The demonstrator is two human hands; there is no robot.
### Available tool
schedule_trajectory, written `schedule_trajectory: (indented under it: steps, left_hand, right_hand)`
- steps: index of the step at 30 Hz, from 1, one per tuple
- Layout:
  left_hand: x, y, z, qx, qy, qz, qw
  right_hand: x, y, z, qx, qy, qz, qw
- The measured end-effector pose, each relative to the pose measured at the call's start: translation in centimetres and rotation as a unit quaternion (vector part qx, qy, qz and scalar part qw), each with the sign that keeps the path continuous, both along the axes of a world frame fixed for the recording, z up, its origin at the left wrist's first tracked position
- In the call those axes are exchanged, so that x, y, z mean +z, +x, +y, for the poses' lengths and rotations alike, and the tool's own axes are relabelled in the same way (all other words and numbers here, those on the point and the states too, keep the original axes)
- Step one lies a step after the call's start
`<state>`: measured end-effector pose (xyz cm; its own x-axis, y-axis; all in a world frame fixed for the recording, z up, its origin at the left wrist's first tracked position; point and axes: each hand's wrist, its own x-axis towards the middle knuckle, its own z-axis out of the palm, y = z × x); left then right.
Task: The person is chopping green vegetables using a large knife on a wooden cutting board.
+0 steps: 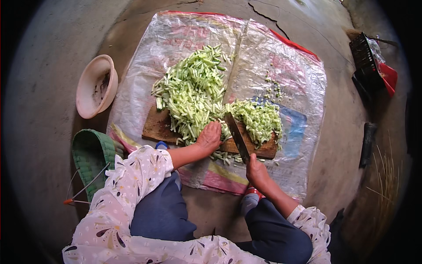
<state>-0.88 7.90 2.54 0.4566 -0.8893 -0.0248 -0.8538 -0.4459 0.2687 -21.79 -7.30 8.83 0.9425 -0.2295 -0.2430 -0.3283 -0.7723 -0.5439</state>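
Observation:
My right hand is closed on the handle of a cleaver, whose blade stands on edge over a wooden chopping board. Just left of the blade, my left hand presses on pale green vegetable strips, its fingertips partly hidden among them. A large heap of cut green strips covers the board's left half and spills beyond its far edge. Smaller chopped pieces are piled right of the blade. More bits lie along the board's near edge. Everything rests on a spread plastic woven sack.
A pale plastic basin stands at the left on the concrete floor. Nearer is a green woven basket with a metal handle. A black crate, a red dustpan-like object and a dark cylindrical object are at the right.

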Motion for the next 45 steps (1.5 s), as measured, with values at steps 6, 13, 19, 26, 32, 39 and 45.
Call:
schedule_trajectory:
  steps: [6,13,19,26,32,39,45]
  left_hand:
    - [-1.8,-0.1,-0.7,-0.018,0.009,-0.030,0.999]
    - [-1.1,0.3,-0.9,-0.091,0.063,-0.113,0.987]
    - [0.6,0.3,-0.8,-0.033,0.017,0.016,0.999]
    - [1.8,0.6,0.9,0.027,-0.005,0.018,0.999]
    - [-0.2,0.4,0.6,-0.017,-0.007,-0.033,0.999]
    - [-1.0,0.2,0.0,-0.080,0.027,-0.116,0.990]
    - [-0.1,0.4,0.4,-0.047,0.017,-0.039,0.998]
  right_hand:
    - [-0.9,-1.0,0.5,0.046,-0.028,0.066,0.996]
    - [-2.6,2.1,1.9,0.042,-0.060,0.102,0.992]
    - [-5.3,2.2,-0.7,0.017,-0.039,0.019,0.999]
    - [0.0,1.3,0.9,0.006,0.001,-0.003,1.000]
    - [-1.1,-0.5,1.7,0.014,0.007,0.047,0.999]
    - [-3.2,2.9,1.9,0.019,-0.013,0.104,0.994]
    - [-6.0,4.2,1.0,0.041,-0.034,0.001,0.999]
